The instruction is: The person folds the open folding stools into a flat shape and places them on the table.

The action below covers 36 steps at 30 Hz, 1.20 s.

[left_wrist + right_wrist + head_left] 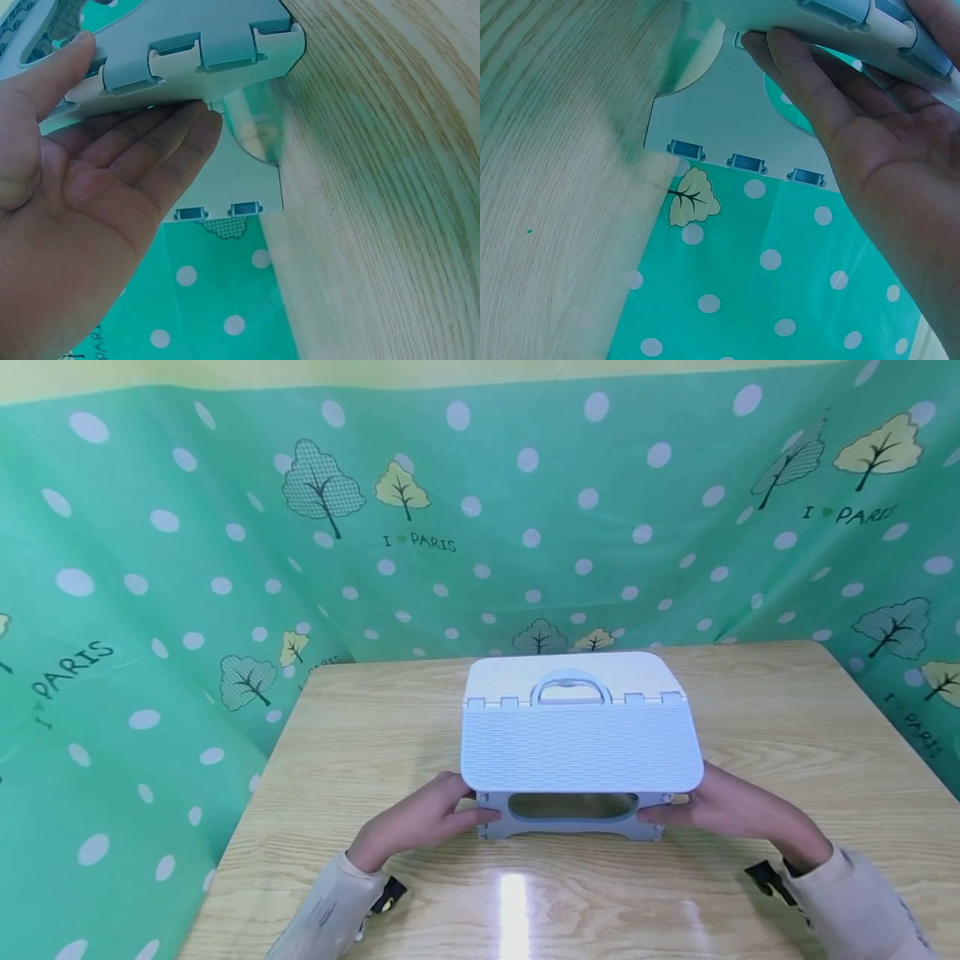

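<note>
A light blue and white folding stool (pixel 579 747) stands on the wooden table with its ribbed top creased along a hinge line and a carry handle (pixel 573 676) at the crease. My left hand (pixel 423 814) holds the left end of the front leg panel (pixel 570 829), thumb on the near face and fingers behind it. At the right end, my right hand (pixel 723 810) grips the same panel likewise. Hinge joints run along the panel's edge in the left wrist view. Beyond the fingers, the far leg panel (pixel 697 116) shows in the right wrist view.
The wooden table (pixel 360 727) extends around the stool on all sides. A green dotted cloth (pixel 480 577) with tree prints hangs behind it and along the left side. Light sleeves (pixel 862 902) cover both forearms, with black straps at the wrists.
</note>
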Available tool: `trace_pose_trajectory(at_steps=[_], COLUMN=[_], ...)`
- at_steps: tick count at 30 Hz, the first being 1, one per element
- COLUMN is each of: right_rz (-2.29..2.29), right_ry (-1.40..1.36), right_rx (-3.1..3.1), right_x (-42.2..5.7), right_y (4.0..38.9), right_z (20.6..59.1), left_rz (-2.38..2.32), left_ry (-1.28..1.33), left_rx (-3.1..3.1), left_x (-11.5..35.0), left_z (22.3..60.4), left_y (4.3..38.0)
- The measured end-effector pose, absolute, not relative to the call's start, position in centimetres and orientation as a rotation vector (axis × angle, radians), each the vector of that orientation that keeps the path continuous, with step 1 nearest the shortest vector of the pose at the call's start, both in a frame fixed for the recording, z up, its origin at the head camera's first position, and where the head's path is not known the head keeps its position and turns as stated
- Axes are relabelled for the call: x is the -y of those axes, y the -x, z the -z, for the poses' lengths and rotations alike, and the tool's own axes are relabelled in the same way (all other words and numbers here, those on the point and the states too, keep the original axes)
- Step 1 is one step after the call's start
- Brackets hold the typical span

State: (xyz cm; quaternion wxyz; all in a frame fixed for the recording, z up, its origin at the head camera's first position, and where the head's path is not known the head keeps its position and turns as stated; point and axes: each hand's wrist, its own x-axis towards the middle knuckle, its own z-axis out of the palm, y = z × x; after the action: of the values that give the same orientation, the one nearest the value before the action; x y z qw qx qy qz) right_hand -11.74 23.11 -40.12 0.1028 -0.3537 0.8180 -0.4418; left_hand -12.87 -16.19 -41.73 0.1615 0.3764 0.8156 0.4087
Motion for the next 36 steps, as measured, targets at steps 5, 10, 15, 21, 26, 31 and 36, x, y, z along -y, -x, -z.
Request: trace_pose_trajectory(at_steps=[5,10,15,21,26,31,36], right_rz=[1.314,1.326,1.334,1.327,1.321,1.320,1.323], right_ry=[1.038,1.036,1.018,1.028,1.028,1.013,1.009], right_rx=[-2.406,-2.393,-2.385,-2.393,-2.397,-2.392,-2.389], right_x=[-23.13,-23.14,-23.10,-23.04,-22.97,-22.92,-22.89], right_y=[11.78,11.82,11.74,11.71,11.72,11.71,11.68], right_z=[40.21,40.20,40.13,40.13,40.19,40.17,40.10], left_rz=[-1.161,-1.168,-1.164,-1.164,-1.167,-1.166,-1.152], left_ry=[-1.088,-1.078,-1.081,-1.084,-1.082,-1.076,-1.082], left_rx=[-2.331,-2.322,-2.323,-2.318,-2.311,-2.308,-2.318], left_x=[16.26,16.26,16.26,16.29,16.35,16.37,16.33], left_z=[41.92,41.98,41.93,41.85,41.85,41.80,41.70], left_y=[13.02,13.04,13.09,13.09,13.03,12.99,12.98])
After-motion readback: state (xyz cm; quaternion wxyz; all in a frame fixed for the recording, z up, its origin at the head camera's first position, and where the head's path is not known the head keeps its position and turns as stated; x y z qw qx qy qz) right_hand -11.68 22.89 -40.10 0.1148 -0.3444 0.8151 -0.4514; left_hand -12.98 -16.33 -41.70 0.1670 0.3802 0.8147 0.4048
